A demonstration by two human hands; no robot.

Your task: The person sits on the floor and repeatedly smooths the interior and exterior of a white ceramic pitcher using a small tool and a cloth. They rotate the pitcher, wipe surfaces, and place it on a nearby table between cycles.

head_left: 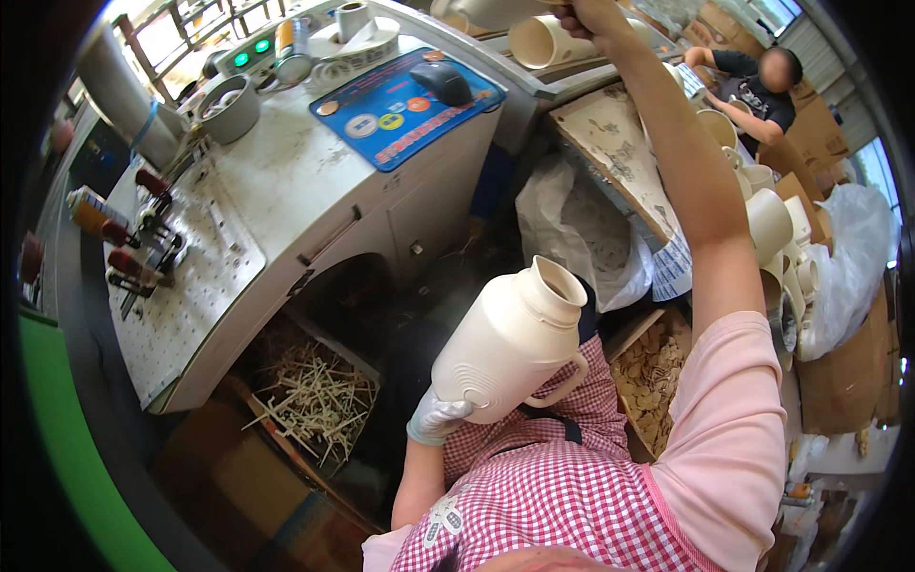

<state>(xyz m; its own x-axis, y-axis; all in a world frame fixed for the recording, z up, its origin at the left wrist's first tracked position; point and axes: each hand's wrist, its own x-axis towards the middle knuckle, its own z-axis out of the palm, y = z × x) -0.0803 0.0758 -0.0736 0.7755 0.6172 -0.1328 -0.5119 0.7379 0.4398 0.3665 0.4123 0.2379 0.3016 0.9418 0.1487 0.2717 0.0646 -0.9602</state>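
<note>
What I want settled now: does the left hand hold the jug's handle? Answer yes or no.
No, the left hand holds the jug near its base, away from the handle.

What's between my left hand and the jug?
A pale glove: in the head view it covers your left hand, which holds the jug near its base.

Free gap between jug (505, 334) and workbench (295, 162)

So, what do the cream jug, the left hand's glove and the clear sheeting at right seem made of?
Jug: probably moulded plastic, satin, from its even colour and ridged rings. Glove: perhaps thin fabric or rubber, matte; texture unclear. Sheeting: likely plastic film, glossy, translucent and creased.
</note>
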